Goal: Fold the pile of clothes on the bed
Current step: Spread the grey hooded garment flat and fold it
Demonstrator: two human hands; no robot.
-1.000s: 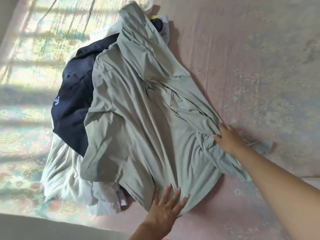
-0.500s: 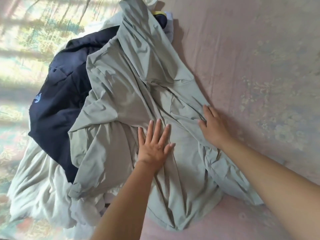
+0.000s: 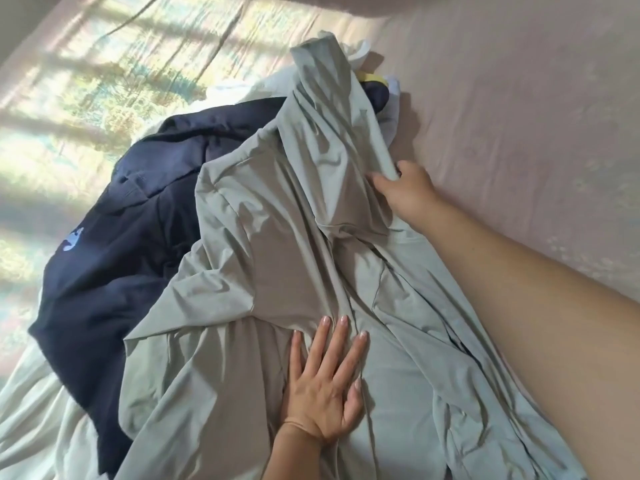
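Observation:
A sage-green garment (image 3: 287, 258) lies spread and wrinkled over the pile of clothes on the bed. My left hand (image 3: 322, 386) presses flat on its lower middle with fingers straight and spread. My right hand (image 3: 405, 192) is at the garment's right edge further up, its thumb and fingers pinching a fold of the green cloth. Under the green garment, to the left, lies a navy garment (image 3: 114, 271) with a small light-blue logo. A pale white garment (image 3: 38, 424) lies beneath at the lower left.
The bed has a pink floral sheet (image 3: 519, 133), bare to the right of the pile. Sunlight patches fall on the sheet at upper left. A bit of white and yellow cloth (image 3: 372, 76) peeks out at the pile's far end.
My right hand has moved up along the garment's right edge and taken hold of a fold. My left hand stays flat on the cloth's lower middle. The view has moved closer.

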